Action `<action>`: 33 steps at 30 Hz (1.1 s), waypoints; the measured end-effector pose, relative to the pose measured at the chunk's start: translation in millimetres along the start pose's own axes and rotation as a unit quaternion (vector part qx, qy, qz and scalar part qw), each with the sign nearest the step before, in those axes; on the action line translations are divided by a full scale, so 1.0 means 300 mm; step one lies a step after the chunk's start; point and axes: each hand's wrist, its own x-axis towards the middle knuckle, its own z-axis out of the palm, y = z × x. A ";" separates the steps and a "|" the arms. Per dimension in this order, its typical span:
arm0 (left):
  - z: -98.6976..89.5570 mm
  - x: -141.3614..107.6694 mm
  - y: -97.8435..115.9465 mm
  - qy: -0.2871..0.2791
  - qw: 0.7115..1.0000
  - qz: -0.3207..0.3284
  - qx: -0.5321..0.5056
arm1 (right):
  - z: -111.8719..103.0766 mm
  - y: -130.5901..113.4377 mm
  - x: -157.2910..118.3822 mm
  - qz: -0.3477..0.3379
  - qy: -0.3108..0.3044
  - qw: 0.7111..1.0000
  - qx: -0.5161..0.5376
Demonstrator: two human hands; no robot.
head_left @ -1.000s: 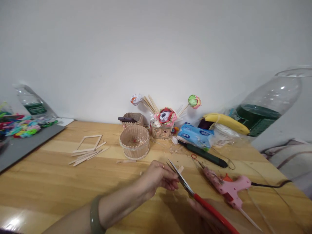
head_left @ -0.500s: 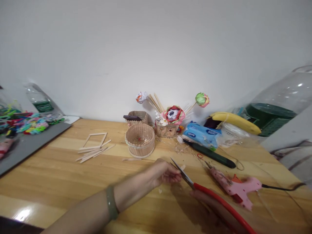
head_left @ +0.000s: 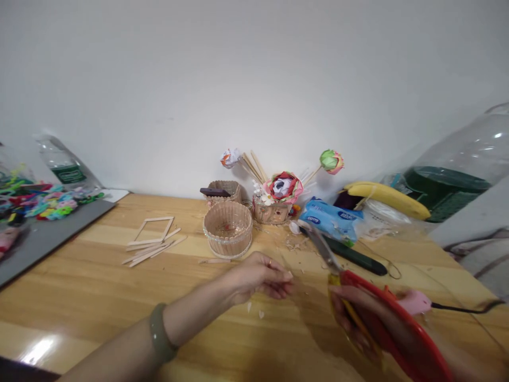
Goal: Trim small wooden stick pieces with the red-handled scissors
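Note:
My left hand [head_left: 264,277] hovers over the table in front of the round stick basket [head_left: 227,244], thumb and fingers pinched together. Whatever is between its fingertips is too small to make out. Scissors [head_left: 350,286] with red and yellow handles are in my right hand [head_left: 358,310], their blades pointing up and away to the left, blurred by motion. The two hands are apart. Small pale wood chips [head_left: 261,314] lie on the table just below my left hand.
Left on the wooden table [head_left: 99,276] lie loose craft sticks [head_left: 153,251] and a square stick frame [head_left: 143,219]. Behind stands a flower-decorated pot [head_left: 272,211]. To the right are a tissue pack [head_left: 332,218], a dark green tool [head_left: 353,255] and a pink glue gun [head_left: 415,302].
The scissors in my right hand have swung right and upright, away from my left hand. My left hand has shifted slightly left. Another chip shows on the table beneath it.

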 end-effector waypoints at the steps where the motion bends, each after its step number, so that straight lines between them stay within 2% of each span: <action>1: 0.004 -0.013 0.008 0.003 1.000 0.023 0.007 | 0.002 -0.015 0.017 0.008 -0.016 1.000 0.003; 3: 0.018 -0.035 0.025 0.009 0.998 0.064 0.023 | 0.017 -0.054 0.049 0.016 -0.027 0.999 0.006; 5: 0.036 -0.048 0.043 0.016 0.995 0.091 0.039 | 0.042 -0.101 0.070 0.012 -0.011 1.000 0.006; 10: 0.057 -0.059 0.080 0.034 0.986 0.119 0.110 | 0.094 -0.221 0.098 -0.050 0.032 0.998 0.024; 13: 0.047 -0.057 0.090 0.035 0.977 0.135 0.164 | 0.103 -0.257 0.114 -0.060 0.049 0.997 0.010; 18: 0.034 -0.037 0.092 0.040 0.963 0.161 0.210 | 0.105 -0.252 0.136 -0.069 0.068 0.995 0.023; 25: 0.070 -0.011 0.090 0.069 0.977 0.169 0.112 | 0.106 -0.231 0.143 -0.081 0.139 0.986 0.038; 30: 0.085 -0.007 0.095 0.080 0.975 0.195 0.071 | 0.109 -0.194 0.135 -0.083 0.146 0.985 0.046; 33: 0.086 -0.006 0.096 0.088 0.978 0.177 0.061 | 0.110 -0.192 0.132 -0.085 0.140 0.986 0.042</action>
